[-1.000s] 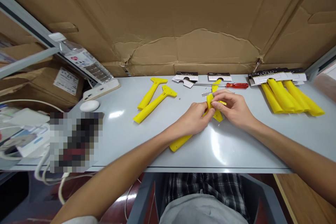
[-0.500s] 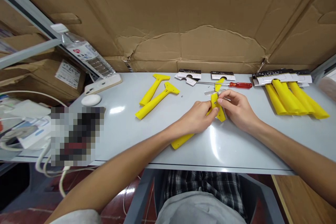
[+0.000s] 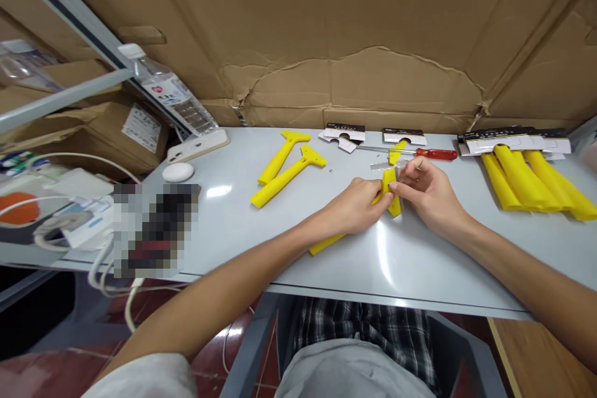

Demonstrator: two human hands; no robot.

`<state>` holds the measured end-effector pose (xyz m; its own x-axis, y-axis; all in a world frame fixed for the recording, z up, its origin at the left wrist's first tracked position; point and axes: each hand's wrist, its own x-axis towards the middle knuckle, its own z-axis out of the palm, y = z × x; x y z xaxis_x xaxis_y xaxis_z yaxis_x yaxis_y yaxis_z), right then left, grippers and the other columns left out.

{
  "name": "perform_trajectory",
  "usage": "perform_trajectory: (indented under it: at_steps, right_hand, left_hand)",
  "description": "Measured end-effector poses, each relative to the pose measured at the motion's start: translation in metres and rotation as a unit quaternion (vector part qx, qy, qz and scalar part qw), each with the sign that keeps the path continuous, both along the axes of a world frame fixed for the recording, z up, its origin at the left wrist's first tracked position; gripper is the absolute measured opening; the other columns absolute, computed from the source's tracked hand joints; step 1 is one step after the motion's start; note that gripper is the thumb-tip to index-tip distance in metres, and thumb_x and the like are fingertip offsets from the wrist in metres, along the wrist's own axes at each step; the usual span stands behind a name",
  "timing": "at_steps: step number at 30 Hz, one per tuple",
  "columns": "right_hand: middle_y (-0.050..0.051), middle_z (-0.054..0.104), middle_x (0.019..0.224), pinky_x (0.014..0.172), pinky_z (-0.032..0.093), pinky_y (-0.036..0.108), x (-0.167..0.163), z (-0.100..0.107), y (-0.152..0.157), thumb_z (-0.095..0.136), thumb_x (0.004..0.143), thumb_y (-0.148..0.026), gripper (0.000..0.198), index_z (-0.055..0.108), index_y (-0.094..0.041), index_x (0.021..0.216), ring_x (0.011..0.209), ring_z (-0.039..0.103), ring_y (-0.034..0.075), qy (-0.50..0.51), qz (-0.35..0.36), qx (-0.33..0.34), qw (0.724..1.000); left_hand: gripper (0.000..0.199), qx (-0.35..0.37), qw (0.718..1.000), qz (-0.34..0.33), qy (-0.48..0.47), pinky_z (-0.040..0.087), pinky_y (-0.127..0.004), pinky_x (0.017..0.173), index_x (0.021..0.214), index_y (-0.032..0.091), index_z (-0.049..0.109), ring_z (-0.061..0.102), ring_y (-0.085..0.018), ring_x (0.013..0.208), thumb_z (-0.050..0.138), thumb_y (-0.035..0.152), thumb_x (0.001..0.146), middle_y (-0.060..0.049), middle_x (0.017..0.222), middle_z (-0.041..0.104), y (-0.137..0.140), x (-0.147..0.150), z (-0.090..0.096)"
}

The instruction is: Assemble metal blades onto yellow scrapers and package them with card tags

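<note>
My left hand (image 3: 364,204) is wrapped round the neck of a yellow scraper (image 3: 329,244), whose handle slants toward the table's front edge. My right hand (image 3: 426,189) pinches the head of the same scraper, its thumb pressed over the spot where a small screw sits. Just beyond the fingers lie a clear plastic strip (image 3: 380,166) and another yellow scraper piece (image 3: 397,153), partly hidden. Behind them a screwdriver with a red handle (image 3: 436,154) rests on the table. Two more yellow scrapers (image 3: 289,181) lie to the left.
Several yellow scrapers with black-and-white cards (image 3: 532,180) are piled at the right. Two cards (image 3: 344,132) lie near the cardboard wall (image 3: 289,90). A water bottle (image 3: 172,96), power strip (image 3: 198,145), white mouse-like object (image 3: 178,172), blurred-out object (image 3: 156,230) and cables occupy the left.
My right thumb has moved onto the screw in the scraper head, which was visible before. The camera has turned slightly left; the left hand keeps its hold.
</note>
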<state>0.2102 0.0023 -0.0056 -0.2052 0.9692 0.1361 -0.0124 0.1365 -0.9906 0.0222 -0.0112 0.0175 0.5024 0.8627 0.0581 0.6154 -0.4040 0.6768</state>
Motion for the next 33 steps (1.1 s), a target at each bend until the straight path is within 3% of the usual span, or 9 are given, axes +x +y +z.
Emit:
perform_trajectory:
  at_steps: [3,6,11,21,24,26,29,31,33]
  right_hand:
    - [0.000,0.061,0.088,0.068,0.052,0.018,0.003,0.001,0.002,0.086,0.074,-0.043,0.051,0.046,-0.018,0.093,0.077,0.060,0.006,-0.024,-0.003,0.003,1.000]
    - [0.003,0.068,0.090,0.067,0.054,0.020,0.007,0.002,0.004,0.086,0.073,-0.052,0.054,0.054,-0.019,0.103,0.077,0.064,0.009,-0.056,0.006,-0.009,0.998]
    - [0.006,0.068,0.080,0.062,0.055,0.026,0.012,0.005,0.004,0.080,0.074,-0.064,0.058,0.065,-0.015,0.103,0.064,0.062,0.011,-0.133,0.091,-0.047,0.986]
    - [0.007,0.068,0.080,0.060,0.054,0.025,0.011,0.007,0.001,0.079,0.077,-0.060,0.051,0.065,-0.014,0.095,0.063,0.063,0.012,-0.114,0.094,-0.069,0.987]
    - [0.005,0.066,0.079,0.058,0.053,0.024,0.010,0.007,0.001,0.082,0.075,-0.058,0.051,0.061,-0.014,0.091,0.064,0.064,0.013,-0.095,0.089,-0.083,0.988]
    - [0.005,0.065,0.077,0.056,0.052,0.024,0.009,0.007,0.001,0.083,0.074,-0.058,0.052,0.059,-0.014,0.089,0.064,0.064,0.013,-0.082,0.078,-0.094,0.989]
    - [0.004,0.065,0.075,0.057,0.052,0.024,0.008,0.008,0.002,0.083,0.073,-0.059,0.054,0.058,-0.014,0.089,0.063,0.064,0.013,-0.063,0.069,-0.109,0.990]
    - [0.004,0.065,0.073,0.058,0.053,0.025,0.008,0.009,0.003,0.085,0.070,-0.059,0.055,0.059,-0.014,0.089,0.063,0.064,0.013,-0.053,0.060,-0.118,0.990]
    - [0.005,0.066,0.074,0.058,0.053,0.025,0.008,0.009,0.003,0.087,0.067,-0.058,0.057,0.058,-0.014,0.088,0.063,0.064,0.013,-0.042,0.048,-0.128,0.990]
  left_hand:
    - [0.030,-0.016,1.000,-0.011,-0.016,0.045,-0.030,0.065,0.076,0.020,0.055,0.060,-0.015,0.065,0.047,0.032,0.102,-0.001,0.070,0.065,0.000,-0.002,0.005]
    - [0.031,-0.091,0.992,0.007,-0.083,0.046,-0.027,0.058,0.078,0.020,0.055,0.059,-0.013,0.057,0.047,0.035,0.104,0.000,0.066,0.063,0.000,-0.004,0.011]
    - [0.031,-0.153,0.969,0.038,-0.191,0.044,-0.025,0.047,0.083,0.018,0.056,0.055,-0.010,0.047,0.046,0.036,0.105,0.000,0.068,0.063,0.005,-0.007,0.010]
    - [0.026,-0.176,0.966,0.030,-0.189,0.049,-0.025,0.047,0.101,0.013,0.065,0.059,-0.009,0.050,0.051,0.036,0.103,-0.005,0.084,0.070,0.011,-0.011,0.005]
    - [0.029,-0.126,0.979,0.038,-0.157,0.050,-0.026,0.050,0.105,0.013,0.067,0.062,-0.010,0.052,0.052,0.038,0.102,-0.007,0.089,0.073,0.010,-0.013,0.007]
    - [0.034,-0.058,0.988,0.062,-0.127,0.053,-0.028,0.058,0.118,0.013,0.066,0.065,-0.013,0.059,0.055,0.040,0.100,-0.007,0.092,0.074,0.008,-0.014,0.009]
    - [0.070,0.060,0.991,0.071,-0.095,0.056,-0.034,0.078,0.156,0.016,0.040,0.072,-0.020,0.083,0.064,0.041,0.095,-0.009,0.106,0.076,0.004,-0.014,0.008]
    - [0.086,0.126,0.990,0.028,-0.062,0.055,-0.039,0.090,0.164,0.019,0.027,0.072,-0.026,0.103,0.069,0.041,0.093,-0.014,0.125,0.072,0.002,-0.015,0.004]
    - [0.082,0.173,0.985,-0.010,-0.019,0.054,-0.043,0.097,0.163,0.019,0.028,0.067,-0.029,0.118,0.069,0.036,0.093,-0.019,0.140,0.064,0.003,-0.015,-0.003]
